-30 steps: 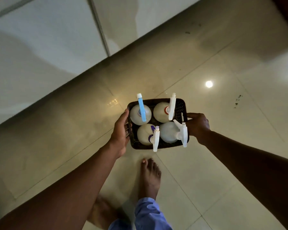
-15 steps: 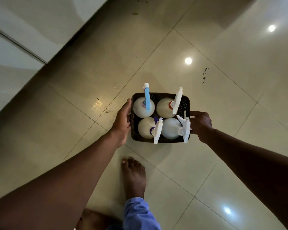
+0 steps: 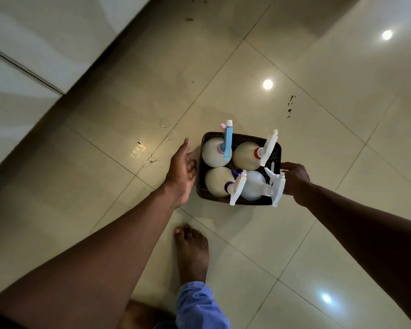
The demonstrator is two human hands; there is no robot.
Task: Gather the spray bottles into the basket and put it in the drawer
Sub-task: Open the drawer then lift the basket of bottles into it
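A dark woven basket (image 3: 247, 138) hangs above the tiled floor with several white spray bottles standing in it. One bottle has a blue trigger (image 3: 228, 141); another has a red collar (image 3: 244, 157). A third has a purple collar (image 3: 217, 184) and the last is clear (image 3: 253, 186). My right hand (image 3: 294, 178) grips the basket's right rim. My left hand (image 3: 182, 169) sits beside the basket's left wall with fingers apart and thumb pointing away. I cannot tell whether its fingertips touch the wall.
White cabinet fronts (image 3: 22, 43) run along the upper left, above a shadowed floor strip. My bare foot (image 3: 191, 252) and a blue trouser leg (image 3: 197, 305) are below the basket. Dark spots (image 3: 290, 108) and small scraps (image 3: 152, 160) mark the glossy tiles.
My left hand has come off the basket's left rim and opened. The view has swung so the cabinet fronts now sit farther to the upper left. The right hand still holds the basket.
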